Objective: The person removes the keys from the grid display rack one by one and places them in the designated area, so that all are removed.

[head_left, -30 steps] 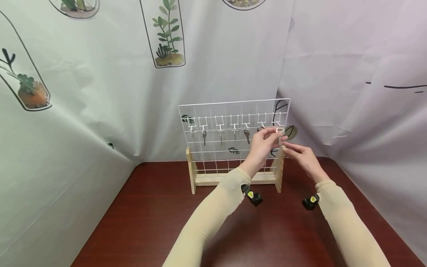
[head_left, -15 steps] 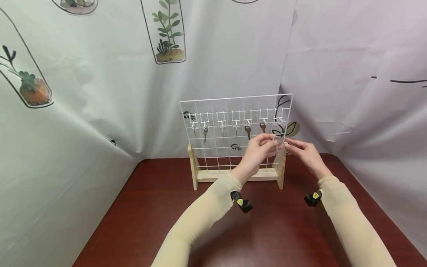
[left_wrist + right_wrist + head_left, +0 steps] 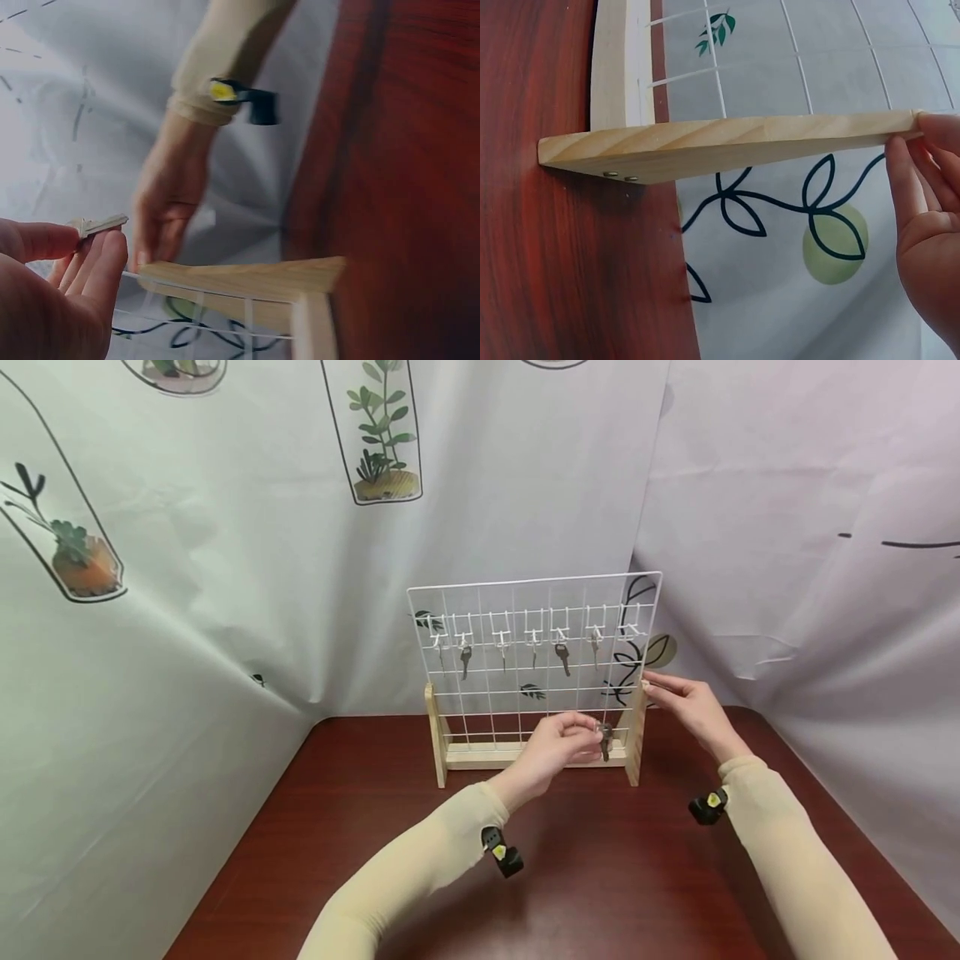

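My left hand [image 3: 549, 750] pinches a key [image 3: 606, 743] between thumb and fingers, in front of the lower right part of a white wire grid rack [image 3: 502, 693]. In the left wrist view the key [image 3: 106, 223] juts out past the fingertips. My right hand [image 3: 693, 714] grips the top of the rack's right wooden leg [image 3: 634, 739], thumb on one side and fingers on the other. The right wrist view shows that wooden leg [image 3: 727, 139] close up. Several keys, such as one dark key [image 3: 563, 660], hang from white hooks on the grid. The rightmost hook [image 3: 632, 630] bears no key.
The rack stands toward the back of a dark red wooden table [image 3: 360, 827]. A white fabric backdrop [image 3: 225, 568] with printed plants closes in behind and at both sides. The rack's left wooden leg [image 3: 436, 735] is by the far side of the grid.
My left hand has come down and left, away from the rightmost hook, carrying the key. The right hand stays on the leg's top.
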`<action>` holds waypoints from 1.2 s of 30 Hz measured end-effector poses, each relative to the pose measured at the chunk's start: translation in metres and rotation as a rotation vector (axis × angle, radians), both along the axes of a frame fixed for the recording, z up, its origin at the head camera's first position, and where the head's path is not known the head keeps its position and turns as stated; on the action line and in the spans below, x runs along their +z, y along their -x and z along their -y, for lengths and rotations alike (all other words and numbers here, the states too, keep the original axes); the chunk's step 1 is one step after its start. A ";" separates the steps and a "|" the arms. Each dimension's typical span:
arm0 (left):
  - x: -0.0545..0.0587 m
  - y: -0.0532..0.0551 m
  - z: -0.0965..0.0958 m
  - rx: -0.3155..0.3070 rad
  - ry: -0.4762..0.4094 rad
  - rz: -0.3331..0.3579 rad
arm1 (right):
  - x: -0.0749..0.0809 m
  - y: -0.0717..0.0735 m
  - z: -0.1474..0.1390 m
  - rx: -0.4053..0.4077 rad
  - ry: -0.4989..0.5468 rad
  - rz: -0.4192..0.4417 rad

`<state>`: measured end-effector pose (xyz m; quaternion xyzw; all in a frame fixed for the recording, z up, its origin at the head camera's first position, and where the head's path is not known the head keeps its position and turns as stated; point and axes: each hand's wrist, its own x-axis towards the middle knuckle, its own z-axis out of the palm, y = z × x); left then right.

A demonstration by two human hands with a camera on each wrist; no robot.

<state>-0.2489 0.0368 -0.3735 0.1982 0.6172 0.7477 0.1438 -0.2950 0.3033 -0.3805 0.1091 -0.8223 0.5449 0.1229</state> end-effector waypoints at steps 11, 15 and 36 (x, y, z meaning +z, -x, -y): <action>-0.057 -0.022 0.015 -0.076 0.113 0.070 | 0.008 0.000 -0.002 -0.046 -0.196 -0.030; -0.073 -0.029 0.017 -0.061 0.110 0.108 | 0.008 0.003 -0.002 -0.031 -0.215 -0.080; -0.107 -0.026 0.015 -0.025 0.281 0.127 | 0.007 0.006 -0.001 -0.045 -0.194 -0.047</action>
